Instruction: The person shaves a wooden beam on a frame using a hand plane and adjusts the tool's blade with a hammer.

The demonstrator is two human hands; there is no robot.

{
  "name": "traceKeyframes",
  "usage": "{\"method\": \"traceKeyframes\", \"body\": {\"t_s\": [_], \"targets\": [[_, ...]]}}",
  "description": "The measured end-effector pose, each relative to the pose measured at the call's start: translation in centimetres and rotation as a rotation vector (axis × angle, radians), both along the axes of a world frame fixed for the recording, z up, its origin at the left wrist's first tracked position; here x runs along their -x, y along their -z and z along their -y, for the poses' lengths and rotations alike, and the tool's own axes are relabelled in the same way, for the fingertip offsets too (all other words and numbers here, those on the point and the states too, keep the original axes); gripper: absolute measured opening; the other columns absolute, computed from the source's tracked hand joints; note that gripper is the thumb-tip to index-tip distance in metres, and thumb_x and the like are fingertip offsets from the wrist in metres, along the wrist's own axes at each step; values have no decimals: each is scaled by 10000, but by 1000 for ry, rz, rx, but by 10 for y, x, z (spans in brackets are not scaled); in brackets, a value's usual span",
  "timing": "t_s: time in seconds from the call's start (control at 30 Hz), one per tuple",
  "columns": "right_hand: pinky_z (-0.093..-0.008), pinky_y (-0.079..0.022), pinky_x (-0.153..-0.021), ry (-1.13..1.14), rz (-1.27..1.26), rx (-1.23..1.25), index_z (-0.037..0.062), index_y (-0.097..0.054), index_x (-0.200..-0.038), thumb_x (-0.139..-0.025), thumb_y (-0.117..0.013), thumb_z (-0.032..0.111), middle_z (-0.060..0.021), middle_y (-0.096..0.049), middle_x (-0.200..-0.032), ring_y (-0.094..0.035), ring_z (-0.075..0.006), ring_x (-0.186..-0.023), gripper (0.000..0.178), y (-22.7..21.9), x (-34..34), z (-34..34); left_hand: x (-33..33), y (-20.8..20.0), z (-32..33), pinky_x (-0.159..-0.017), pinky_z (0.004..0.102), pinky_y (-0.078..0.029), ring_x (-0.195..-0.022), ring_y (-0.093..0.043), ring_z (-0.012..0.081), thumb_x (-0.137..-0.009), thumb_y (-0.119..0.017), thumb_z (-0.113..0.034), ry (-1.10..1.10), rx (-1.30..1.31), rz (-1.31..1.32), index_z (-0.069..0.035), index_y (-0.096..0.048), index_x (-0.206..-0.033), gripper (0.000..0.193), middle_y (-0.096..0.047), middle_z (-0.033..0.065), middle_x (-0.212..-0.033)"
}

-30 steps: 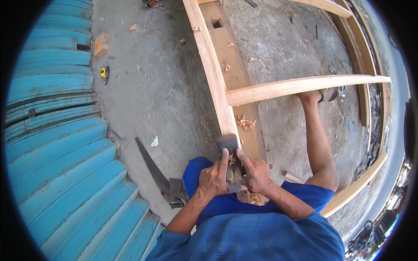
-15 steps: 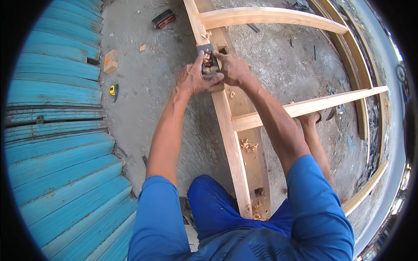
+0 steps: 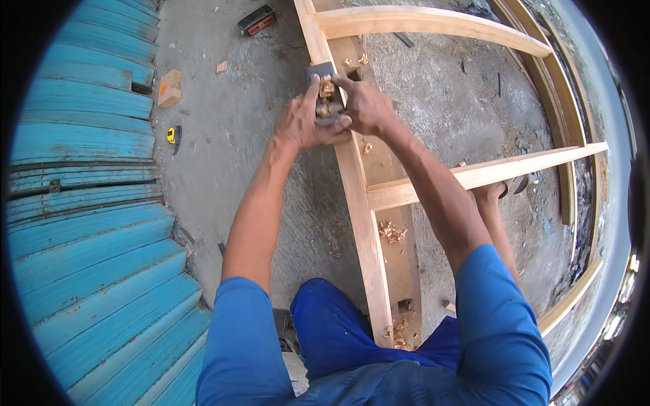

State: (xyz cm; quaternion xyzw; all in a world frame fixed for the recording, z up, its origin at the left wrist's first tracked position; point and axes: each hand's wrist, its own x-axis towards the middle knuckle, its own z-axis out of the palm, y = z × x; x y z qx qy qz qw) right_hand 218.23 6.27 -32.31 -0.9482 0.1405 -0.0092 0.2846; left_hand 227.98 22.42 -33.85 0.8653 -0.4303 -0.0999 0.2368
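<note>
My left hand (image 3: 298, 123) and my right hand (image 3: 367, 108) grip a small dark hand plane (image 3: 321, 70) from its two sides. It rests on the long pale rail (image 3: 355, 186) of a wooden frame. Curled wood shavings (image 3: 326, 88) fill the plane's throat. The left thumb lies along one side of the plane, and the right fingers press near its front on the other. Much of the plane's rear is hidden under the hands. Two crosspieces, a far one (image 3: 433, 21) and a nearer one (image 3: 487, 169), run rightward from the rail.
A wider board (image 3: 396, 264) with square holes and shavings (image 3: 392, 233) lies beneath the rail. On the concrete at left are a yellow tape measure (image 3: 174, 135), a wood block (image 3: 169, 88) and a black-and-red tool (image 3: 256, 21). Blue slatted metal (image 3: 88, 142) borders the left.
The plane has moved slightly forward along the rail with both hands on it. Shavings that lay on the rail ahead of it are gone from there; some now lie on the board at right.
</note>
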Motion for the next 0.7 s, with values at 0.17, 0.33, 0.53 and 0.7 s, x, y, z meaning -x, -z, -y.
{"method": "traceKeyframes", "body": {"t_s": [0.17, 0.33, 0.53, 0.7], "targets": [[-473, -546, -774, -85, 85, 134, 146, -425, -1545, -788, -740, 303, -187, -739, -984, -715, -381, -911, 835, 21, 23, 11, 23, -6, 8, -901, 470, -591, -1093, -690, 439, -696, -741, -798, -8, -95, -126, 71, -235, -1563, 1327, -685, 283, -1201], [-480, -545, -695, -95, -108, -178, 90, -345, -1589, -802, -670, 345, -202, -723, -889, -723, -368, -801, 889, -6, 214, -74, 207, -11, -85, -714, 477, -626, -909, -746, 416, -615, -721, -882, 40, -23, -145, 72, -179, -1580, 1461, -677, 318, -1161], [-478, -551, -636, -95, -222, -161, 136, -284, -1620, -664, -766, 219, -189, -724, -888, -716, -370, -728, 1074, -14, 295, -112, 281, -1, -124, -688, 505, -621, -881, -747, 433, -625, -746, -848, 135, 114, -219, 125, -171, -1561, 1468, -655, 342, -1188], [-459, -556, -740, -28, -131, -62, 143, -334, -1588, -811, -715, 198, -210, -727, -937, -720, -379, -862, 868, -9, 130, -36, 118, -7, -33, -811, 474, -622, -953, -731, 437, -590, -782, -817, 80, -129, -94, 48, -184, -1580, 1445, -718, 250, -1108]]}}
